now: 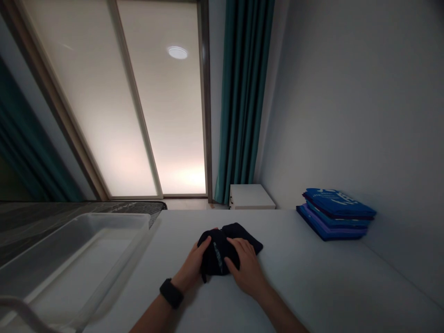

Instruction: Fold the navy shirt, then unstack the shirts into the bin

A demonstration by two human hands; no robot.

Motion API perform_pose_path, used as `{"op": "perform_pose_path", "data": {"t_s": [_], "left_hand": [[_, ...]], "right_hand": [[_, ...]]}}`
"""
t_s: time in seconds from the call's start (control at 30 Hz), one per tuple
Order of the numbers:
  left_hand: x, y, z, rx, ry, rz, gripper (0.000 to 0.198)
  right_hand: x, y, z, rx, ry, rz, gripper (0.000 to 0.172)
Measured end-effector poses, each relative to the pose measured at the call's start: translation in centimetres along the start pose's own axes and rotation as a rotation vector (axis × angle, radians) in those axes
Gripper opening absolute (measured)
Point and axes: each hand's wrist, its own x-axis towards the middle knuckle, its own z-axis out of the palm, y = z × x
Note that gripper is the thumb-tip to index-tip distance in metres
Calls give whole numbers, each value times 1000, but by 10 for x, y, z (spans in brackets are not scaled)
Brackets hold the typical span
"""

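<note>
A small black cloth item point(214, 254) with a pale printed strip lies on the white table; its exact kind I cannot make out. My left hand point(191, 266) grips its left side, thumb on top, with a dark watch on the wrist. From the right, my right hand point(247, 267) holds the opposite side between thumb and fingers. A flat, dark cloth piece point(244, 233) extends beyond my right fingers; whether it joins the black item is unclear. A short strap or corner hangs at the near left edge.
A clear plastic bin point(116, 273) stands at the left. Folded blue and purple cloth bags or packets form a stack point(336, 215) by the wall at the right. Past the table's far edge are a white cabinet point(251, 196), a teal curtain point(244, 92) and frosted sliding doors point(166, 120).
</note>
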Motion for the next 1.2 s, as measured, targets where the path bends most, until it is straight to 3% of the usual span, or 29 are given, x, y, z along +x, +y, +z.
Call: {"op": "perform_pose_path", "data": {"t_s": [0.03,0.13,0.2,0.33,0.4,0.5,0.7,0.8,0.97,1.07,1.2], "left_hand": [[-1,0,1,21,-7,3,47],[-2,-1,3,9,-13,-5,42],[-1,-2,4,-47,18,-11,40],[-1,1,4,-107,83,-8,41],[-4,3,5,-82,41,-9,40],[-7,6,6,22,-14,7,39],[-6,7,4,267,-123,32,47],[-8,11,3,291,-129,5,49],[-9,18,4,318,132,19,50],[-6,17,6,301,156,68,46],[-5,14,8,260,14,110,35]], "right_hand": [[1,1,0,-11,21,24,25],[3,11,-10,-13,60,83,28],[0,14,-17,24,2,34,22],[-6,3,-15,77,-81,-81,53],[-4,-2,-9,118,-12,-61,36],[0,2,-8,257,122,68,22],[6,19,-29,475,297,388,35],[10,25,-34,366,303,374,34],[7,19,-31,-132,459,92,27],[-2,0,-23,-188,286,-111,26],[-12,-24,-10,-131,-22,-209,58]]}}
